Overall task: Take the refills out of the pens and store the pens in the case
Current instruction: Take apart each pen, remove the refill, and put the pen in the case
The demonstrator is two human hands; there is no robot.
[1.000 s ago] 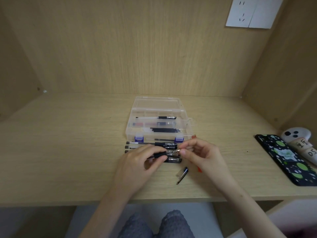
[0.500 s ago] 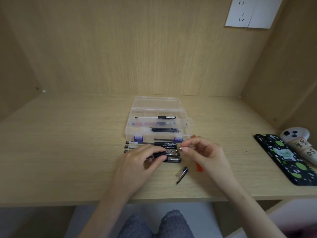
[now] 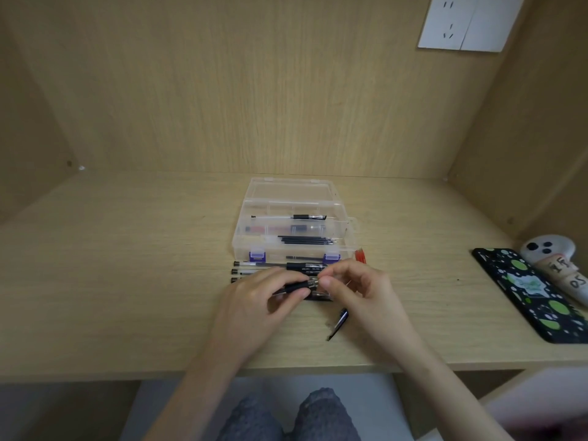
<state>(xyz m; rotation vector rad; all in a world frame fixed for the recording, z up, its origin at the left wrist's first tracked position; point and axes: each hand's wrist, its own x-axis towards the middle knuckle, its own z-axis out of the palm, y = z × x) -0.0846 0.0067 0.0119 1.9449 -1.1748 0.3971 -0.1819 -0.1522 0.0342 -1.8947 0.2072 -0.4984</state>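
A clear plastic case lies open on the desk, with a pen and several black refills inside. Just in front of it lies a row of black pens. My left hand grips the black barrel of one pen over that row. My right hand pinches that pen's clear tip end, its fingers meeting my left fingertips. A black pen cap lies on the desk under my right hand.
A red item lies at the case's right front corner. A black phone with green spots and a white controller sit at the desk's right edge. Wooden walls enclose the back and sides.
My right hand drew slightly away to the right half a second ago, then came back to the pen's tip. My left hand has kept its grip on the barrel.
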